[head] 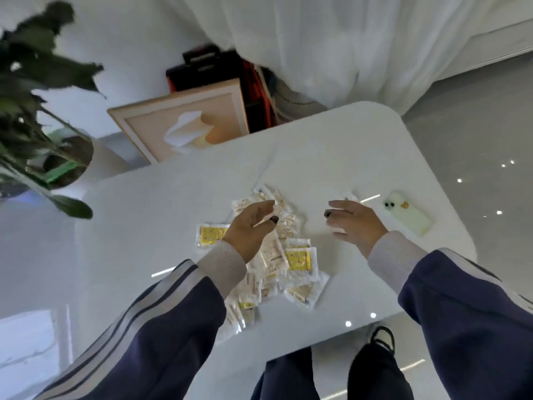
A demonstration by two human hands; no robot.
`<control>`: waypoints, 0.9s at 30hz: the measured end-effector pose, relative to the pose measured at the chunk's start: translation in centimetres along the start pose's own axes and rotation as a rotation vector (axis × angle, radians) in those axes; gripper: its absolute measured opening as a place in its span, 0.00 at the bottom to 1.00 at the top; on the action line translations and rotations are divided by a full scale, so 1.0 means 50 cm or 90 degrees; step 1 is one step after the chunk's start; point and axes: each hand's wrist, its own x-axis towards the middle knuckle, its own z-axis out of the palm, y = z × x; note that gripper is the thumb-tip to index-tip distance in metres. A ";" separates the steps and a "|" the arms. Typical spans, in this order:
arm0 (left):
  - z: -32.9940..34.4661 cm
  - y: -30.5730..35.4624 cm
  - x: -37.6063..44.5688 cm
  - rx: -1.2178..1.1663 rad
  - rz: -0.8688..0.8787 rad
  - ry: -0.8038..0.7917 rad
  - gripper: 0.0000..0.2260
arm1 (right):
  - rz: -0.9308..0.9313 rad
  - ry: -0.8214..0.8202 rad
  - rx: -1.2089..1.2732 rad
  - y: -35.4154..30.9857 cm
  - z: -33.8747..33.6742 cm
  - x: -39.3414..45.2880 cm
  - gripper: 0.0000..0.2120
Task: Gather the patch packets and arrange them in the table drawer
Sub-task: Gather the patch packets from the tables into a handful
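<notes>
On glossy white table (pixel 173 197), crinkly square packets (pixel 300 259)

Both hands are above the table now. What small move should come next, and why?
Probably lower both hands and sweep the packets together. The left hand and right hand hover open, holding nothing, and the patch packets lie scattered on the table.

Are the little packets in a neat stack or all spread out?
Spread out: the patch packets lie in a loose, overlapping heap on the table, pointing different ways.
</notes>
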 end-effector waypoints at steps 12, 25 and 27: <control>0.332 0.265 -0.034 0.047 0.125 -0.110 0.16 | -0.149 0.091 0.070 -0.101 -0.359 -0.153 0.17; 0.845 0.401 -0.052 0.060 0.140 -0.090 0.15 | -0.183 0.153 0.084 -0.107 -0.882 -0.203 0.14; 0.909 0.417 -0.043 0.065 0.142 -0.096 0.15 | -0.193 0.160 0.073 -0.114 -0.949 -0.195 0.13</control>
